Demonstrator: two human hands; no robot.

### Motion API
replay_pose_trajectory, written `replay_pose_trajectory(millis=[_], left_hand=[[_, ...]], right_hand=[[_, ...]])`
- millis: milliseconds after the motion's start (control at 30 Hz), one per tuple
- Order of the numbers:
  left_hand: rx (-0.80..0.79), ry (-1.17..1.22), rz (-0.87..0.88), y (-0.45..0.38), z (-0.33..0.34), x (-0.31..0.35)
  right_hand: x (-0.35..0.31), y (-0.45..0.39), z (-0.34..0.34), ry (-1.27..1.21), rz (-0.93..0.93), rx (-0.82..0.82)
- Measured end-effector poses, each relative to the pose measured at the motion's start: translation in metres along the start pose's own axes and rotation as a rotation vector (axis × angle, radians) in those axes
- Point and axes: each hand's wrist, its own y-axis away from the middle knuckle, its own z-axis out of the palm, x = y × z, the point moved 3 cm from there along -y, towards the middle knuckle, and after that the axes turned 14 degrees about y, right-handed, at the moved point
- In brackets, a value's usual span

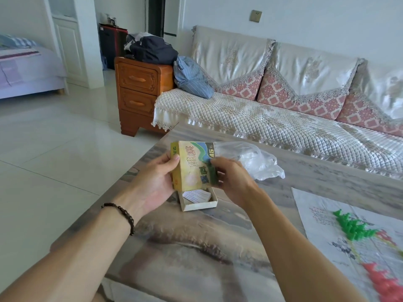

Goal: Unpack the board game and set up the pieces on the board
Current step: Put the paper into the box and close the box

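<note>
Both hands hold the box lid (192, 166) above the bench (196, 247): left hand (156, 182) fingers curled round its left edge, right hand (229, 177) fingers clamped on its right edge. Box tray (198, 202) sits just below them. Board sheet (327, 214) with green pieces (351, 227) and red pieces (383, 282) lies well right.

Both forearms bare, no sleeves visible. Dark beaded bracelet (122, 214) on left wrist. No rings seen on left hand (152, 182) or right hand (231, 177).
</note>
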Motion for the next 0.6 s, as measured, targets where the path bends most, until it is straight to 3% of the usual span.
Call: replay_pose_trajectory(millis=[67,167,233,367,600], left_hand=[[0.137,-0.023,0.044,-0.009,-0.008,-0.009],[0.464,-0.484,0.133,-0.022,-0.028,-0.020],[0.552,-0.730,0.149,-0.026,-0.041,-0.025],[0.594,-0.978,0.091,-0.027,-0.064,-0.033],[0.525,-1.030,0.103,-0.032,-0.065,-0.037]], right_hand=[[0.004,0.000,-0.010,0.053,0.026,0.047],[0.013,-0.004,-0.019,0.299,0.056,0.129],[0.021,-0.010,-0.020,0.445,0.082,0.136],[0.035,-0.019,-0.013,0.626,0.121,0.115],[0.038,-0.031,-0.006,0.752,0.073,0.135]])
